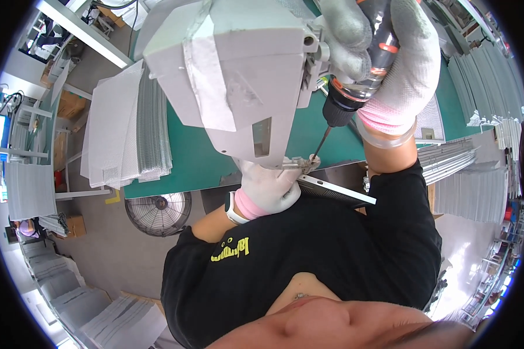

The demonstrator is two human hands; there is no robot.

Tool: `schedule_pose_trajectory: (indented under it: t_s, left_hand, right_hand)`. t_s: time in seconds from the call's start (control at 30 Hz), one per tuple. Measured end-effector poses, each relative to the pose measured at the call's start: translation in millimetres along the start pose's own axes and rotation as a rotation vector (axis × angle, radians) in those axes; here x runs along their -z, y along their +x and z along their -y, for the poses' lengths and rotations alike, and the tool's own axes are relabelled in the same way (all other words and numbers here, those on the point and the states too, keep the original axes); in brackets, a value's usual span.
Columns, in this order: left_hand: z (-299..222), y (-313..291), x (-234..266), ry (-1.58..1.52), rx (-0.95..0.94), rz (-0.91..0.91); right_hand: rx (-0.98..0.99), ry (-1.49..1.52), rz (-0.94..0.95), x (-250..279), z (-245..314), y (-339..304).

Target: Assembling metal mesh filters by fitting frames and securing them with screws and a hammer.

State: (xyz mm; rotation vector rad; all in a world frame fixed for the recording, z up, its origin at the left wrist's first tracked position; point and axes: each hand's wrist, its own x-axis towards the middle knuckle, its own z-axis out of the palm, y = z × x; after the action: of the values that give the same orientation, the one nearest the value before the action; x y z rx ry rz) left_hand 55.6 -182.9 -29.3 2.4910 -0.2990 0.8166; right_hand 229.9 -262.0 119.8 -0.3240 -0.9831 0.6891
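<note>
My right hand (pixel 410 64), in a white glove with a pink cuff, is closed round a power screwdriver (pixel 355 87) with a black chuck. Its long thin bit slants down to a small metal bracket (pixel 300 163). The tip meets or nearly meets the bracket; I cannot tell which. My left hand (pixel 268 189), gloved alike, is closed at the end of a dark mesh panel with a white edge (pixel 337 191), just below the bracket. Some of its fingers are hidden under a big grey machine housing (pixel 233 70) with a white tape strip down its front.
The green worktable (pixel 215 157) carries a stack of mesh sheets (pixel 125 128) at the left. More pale panels (pixel 486 87) and metal strips (pixel 448 160) are piled at the right. A round floor fan (pixel 158 213) stands by the table's near edge. White racking (pixel 81 29) rises at upper left.
</note>
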Motion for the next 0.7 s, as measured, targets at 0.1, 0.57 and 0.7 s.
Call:
schedule_pose_trajectory:
  t_s: [0.1, 0.57, 0.7]
  left_hand:
    - [9, -7, -13, -0.057, -0.057, -0.067]
    - [9, -2, -8, -0.15, -0.022, -0.052]
    - [9, -7, -11, -0.161, 0.017, -0.047]
  right_hand:
    - [-0.006, -0.045, -0.056, 1, -1, -2]
    - [-0.03, -0.266, -0.289, -11, -5, -16]
    - [-0.108, -0.56, -0.109, -3, -3, -22]
